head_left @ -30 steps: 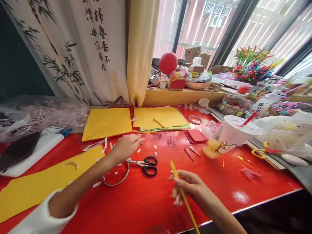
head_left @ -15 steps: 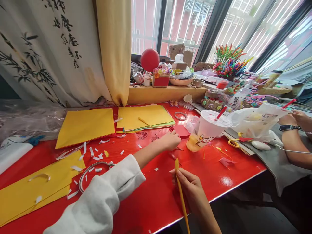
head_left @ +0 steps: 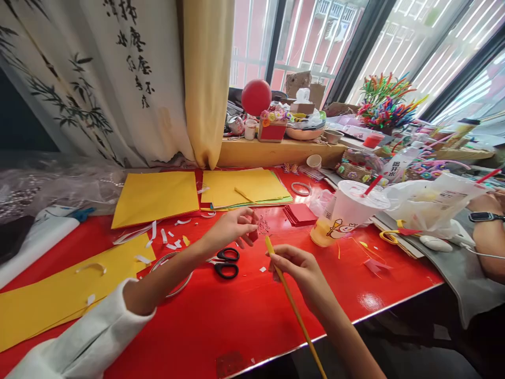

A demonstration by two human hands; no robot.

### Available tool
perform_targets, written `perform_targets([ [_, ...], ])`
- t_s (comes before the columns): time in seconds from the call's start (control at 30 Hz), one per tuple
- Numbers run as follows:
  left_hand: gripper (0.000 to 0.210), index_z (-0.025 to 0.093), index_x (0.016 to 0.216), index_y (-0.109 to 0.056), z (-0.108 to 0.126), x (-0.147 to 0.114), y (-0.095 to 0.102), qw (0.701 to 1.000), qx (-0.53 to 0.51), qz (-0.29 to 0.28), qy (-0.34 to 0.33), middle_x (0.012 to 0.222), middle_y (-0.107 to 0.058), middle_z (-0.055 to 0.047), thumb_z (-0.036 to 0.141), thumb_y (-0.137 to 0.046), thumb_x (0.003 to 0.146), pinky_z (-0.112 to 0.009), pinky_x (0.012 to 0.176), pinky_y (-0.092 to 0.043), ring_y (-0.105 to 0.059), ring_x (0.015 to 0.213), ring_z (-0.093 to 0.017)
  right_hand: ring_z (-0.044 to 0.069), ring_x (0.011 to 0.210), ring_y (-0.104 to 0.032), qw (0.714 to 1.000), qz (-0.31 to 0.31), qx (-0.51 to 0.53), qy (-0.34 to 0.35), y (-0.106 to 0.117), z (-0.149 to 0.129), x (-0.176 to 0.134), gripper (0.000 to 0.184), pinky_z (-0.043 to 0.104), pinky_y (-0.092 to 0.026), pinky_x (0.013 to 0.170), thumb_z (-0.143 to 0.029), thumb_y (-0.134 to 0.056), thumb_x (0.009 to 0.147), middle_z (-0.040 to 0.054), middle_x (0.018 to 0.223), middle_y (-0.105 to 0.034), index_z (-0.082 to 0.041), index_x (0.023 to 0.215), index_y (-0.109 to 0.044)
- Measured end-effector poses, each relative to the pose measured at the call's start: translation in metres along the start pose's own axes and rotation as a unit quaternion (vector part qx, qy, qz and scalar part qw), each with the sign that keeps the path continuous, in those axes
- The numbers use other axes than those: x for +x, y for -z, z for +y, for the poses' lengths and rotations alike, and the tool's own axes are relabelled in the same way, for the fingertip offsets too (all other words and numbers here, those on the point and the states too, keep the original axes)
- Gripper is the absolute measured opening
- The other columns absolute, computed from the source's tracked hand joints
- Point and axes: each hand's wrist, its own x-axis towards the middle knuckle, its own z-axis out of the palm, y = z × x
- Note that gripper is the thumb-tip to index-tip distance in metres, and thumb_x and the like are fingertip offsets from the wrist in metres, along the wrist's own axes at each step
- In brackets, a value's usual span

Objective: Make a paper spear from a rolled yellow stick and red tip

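Note:
My right hand pinches a long, thin yellow strip, which looks like folded or rolled paper. The strip slants from the fingertips down past the table's front edge. Left of its tip, my left hand hovers over the red table with loosely curled fingers apart. A darker red patch shows by its fingertips; whether it is held, I cannot tell. Just below this hand lie black-handled scissors, their blades partly hidden by the forearm. A metal ring sits partly under the same arm. Beyond my right hand lies a stack of small red papers.
Yellow sheets and paper scraps cover the left and back. A drink cup with a red straw stands right of the red papers. Yellow-handled scissors and a mouse lie farther right. Another person's arm is at the right edge.
My left hand has drawn back left from the red papers, uncovering them and the black-handled scissors. My right hand still holds the yellow strip. The view has shifted slightly left.

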Motion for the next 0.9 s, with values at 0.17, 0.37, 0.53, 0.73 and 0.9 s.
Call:
perform_targets([
  [0.17,0.016,0.018,0.088,-0.047,-0.004,-0.032,0.016,0.990,-0.116,0.056,0.050,0.082,-0.058,-0.002,0.030,-0.050,0.077,-0.022,0.041,-0.047,-0.065,0.062,-0.019,0.010,0.062,-0.052,0.991,-0.096,-0.069,0.061,-0.021,-0.022,0.040,0.018,0.022,-0.042,0.056,-0.034,-0.060,0.075,0.0000,0.069,-0.057,-0.017,0.080,-0.063],
  [0.37,0.019,0.016,0.090,-0.051,-0.012,-0.031,0.020,0.976,-0.206,0.061,0.035,0.080,-0.052,-0.001,0.032,-0.054,0.078,-0.020,0.046,-0.047,-0.056,0.058,-0.008,0.012,0.079,-0.053,0.992,-0.117,-0.051,0.022,-0.026,-0.016,0.061,0.018,0.022,-0.045,0.055,-0.035,-0.062,0.072,0.0046,0.120,-0.048,-0.019,0.079,-0.064],
  [0.53,0.026,0.017,0.093,-0.057,-0.021,-0.026,0.013,0.965,-0.257,0.039,0.034,0.080,-0.050,0.001,0.036,-0.059,0.076,-0.014,0.044,-0.041,-0.044,0.057,-0.003,0.013,0.078,-0.054,0.991,-0.113,-0.071,-0.006,-0.020,-0.008,0.059,0.019,0.022,-0.044,0.057,-0.035,-0.063,0.071,0.0059,0.105,-0.056,-0.018,0.079,-0.064],
  [0.73,0.041,0.019,0.101,-0.059,-0.023,-0.025,0.021,0.967,-0.245,-0.032,0.057,0.077,-0.051,0.000,0.050,-0.056,0.074,-0.016,0.045,-0.040,-0.042,0.053,-0.003,0.009,0.058,-0.051,0.991,-0.113,-0.066,-0.009,-0.016,-0.007,0.059,0.018,0.022,-0.039,0.055,-0.033,-0.064,0.072,-0.0004,0.063,-0.057,-0.015,0.077,-0.065],
  [0.9,0.051,0.017,0.093,-0.060,-0.022,-0.023,0.047,0.984,-0.174,-0.017,0.030,0.088,-0.056,-0.006,0.062,-0.044,0.075,-0.020,0.046,-0.043,-0.049,0.060,-0.008,0.009,0.055,-0.049,0.991,-0.106,-0.080,-0.005,-0.014,-0.011,0.056,0.018,0.021,-0.039,0.052,-0.034,-0.063,0.073,-0.0013,0.060,-0.055,-0.016,0.075,-0.065],
])
